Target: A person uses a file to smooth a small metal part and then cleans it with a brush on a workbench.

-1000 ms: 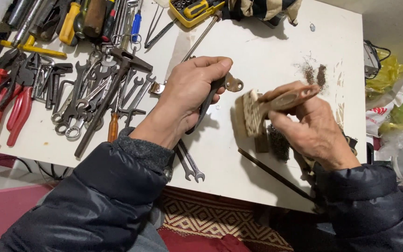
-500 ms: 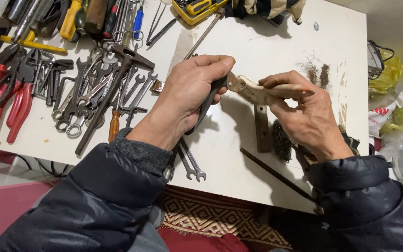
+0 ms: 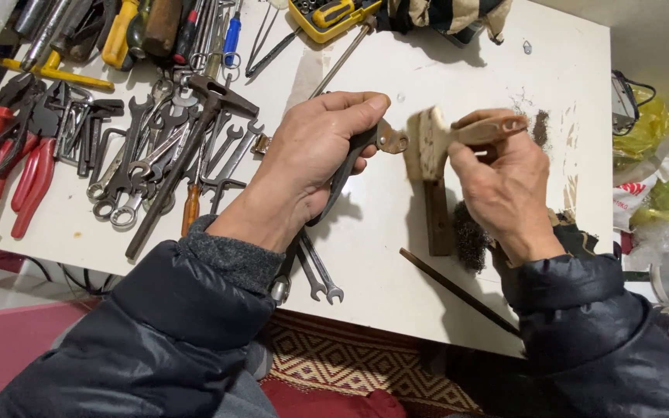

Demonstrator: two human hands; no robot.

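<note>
I read this as mid-clean — my left hand point(image 3: 315, 159) clamped on pliers point(image 3: 365, 147), head poking out past the fingers, right hand point(image 3: 505, 182) gripping brush point(image 3: 447, 135) w/ bristles just beside it; next stroke prob needs bristles touching the head.

The table point(image 3: 466, 70) is white. Red-handled pliers point(image 3: 9, 155) lie at its left edge, a yellow case point(image 3: 327, 17) at its far edge. The brush point(image 3: 458, 135) is pale wood with cream bristles. The rug point(image 3: 350, 364) is brown-and-cream patterned.
</note>
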